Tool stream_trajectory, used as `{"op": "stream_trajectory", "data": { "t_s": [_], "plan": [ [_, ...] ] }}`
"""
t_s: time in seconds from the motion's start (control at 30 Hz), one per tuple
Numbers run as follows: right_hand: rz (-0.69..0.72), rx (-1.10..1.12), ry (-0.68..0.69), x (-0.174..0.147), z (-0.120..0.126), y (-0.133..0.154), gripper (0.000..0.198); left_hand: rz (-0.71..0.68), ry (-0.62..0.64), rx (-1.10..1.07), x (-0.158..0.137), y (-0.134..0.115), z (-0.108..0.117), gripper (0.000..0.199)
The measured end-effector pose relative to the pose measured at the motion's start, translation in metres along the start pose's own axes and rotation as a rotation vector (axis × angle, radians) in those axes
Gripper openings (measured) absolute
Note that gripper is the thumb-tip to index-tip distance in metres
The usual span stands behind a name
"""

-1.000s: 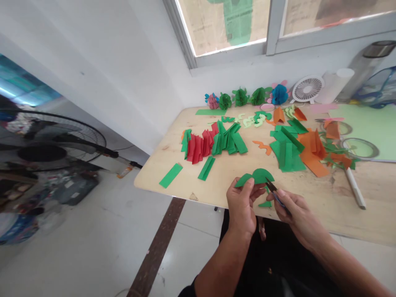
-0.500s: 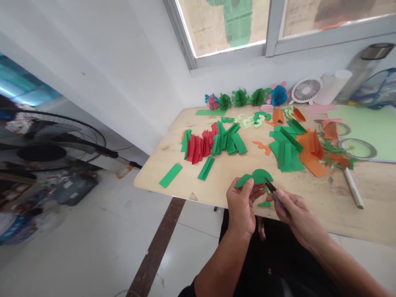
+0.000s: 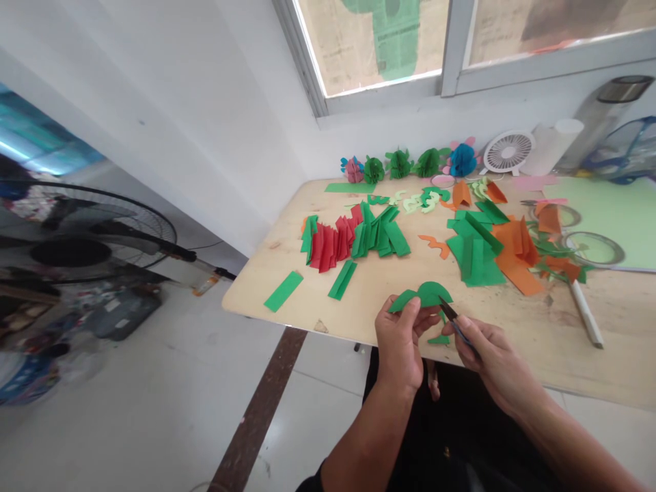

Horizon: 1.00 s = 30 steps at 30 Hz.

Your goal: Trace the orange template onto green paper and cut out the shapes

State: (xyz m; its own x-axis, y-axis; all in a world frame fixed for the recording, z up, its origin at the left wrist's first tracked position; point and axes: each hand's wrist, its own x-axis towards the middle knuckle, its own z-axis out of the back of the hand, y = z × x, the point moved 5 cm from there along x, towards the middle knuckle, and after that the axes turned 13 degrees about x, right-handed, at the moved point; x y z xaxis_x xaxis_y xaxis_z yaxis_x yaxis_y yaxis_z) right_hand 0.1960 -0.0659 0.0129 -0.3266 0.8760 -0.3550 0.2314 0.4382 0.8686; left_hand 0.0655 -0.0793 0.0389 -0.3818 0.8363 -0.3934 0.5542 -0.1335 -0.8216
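Note:
Near the table's front edge, my left hand (image 3: 402, 328) pinches a piece of green paper (image 3: 429, 294) with a rounded, curved outline. My right hand (image 3: 482, 345) is closed around a pair of scissors (image 3: 449, 313), whose dark blades touch the right end of that paper. A narrow green offcut (image 3: 439, 339) hangs below the blades. To the left lie a folded green strip (image 3: 342, 280) and a flat green strip (image 3: 283, 291). Beyond my hands stand folded red papers (image 3: 328, 246) and folded green papers (image 3: 382, 232).
Green sheets (image 3: 474, 249) and orange folded papers (image 3: 517, 249) pile up at the right, beside tape rolls (image 3: 594, 248) and a white-handled tool (image 3: 587, 314). Along the wall stand paper turtles (image 3: 398, 164), a small white fan (image 3: 508, 152) and a flask (image 3: 609, 116). A large floor fan (image 3: 76, 253) is at left.
Almost nothing differs. The view has shifted very slightly; both hands, the scissors and the green paper keep nearly the same pose.

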Motion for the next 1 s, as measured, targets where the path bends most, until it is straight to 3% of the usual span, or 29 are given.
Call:
{"op": "stream_trajectory", "data": {
  "t_s": [1.0],
  "plan": [
    [0.061, -0.084, -0.040, -0.0016, 0.0033, 0.0042, 0.045, -0.012, 0.030, 0.057, 0.0019, -0.0019, -0.0001, 0.029]
  ]
}}
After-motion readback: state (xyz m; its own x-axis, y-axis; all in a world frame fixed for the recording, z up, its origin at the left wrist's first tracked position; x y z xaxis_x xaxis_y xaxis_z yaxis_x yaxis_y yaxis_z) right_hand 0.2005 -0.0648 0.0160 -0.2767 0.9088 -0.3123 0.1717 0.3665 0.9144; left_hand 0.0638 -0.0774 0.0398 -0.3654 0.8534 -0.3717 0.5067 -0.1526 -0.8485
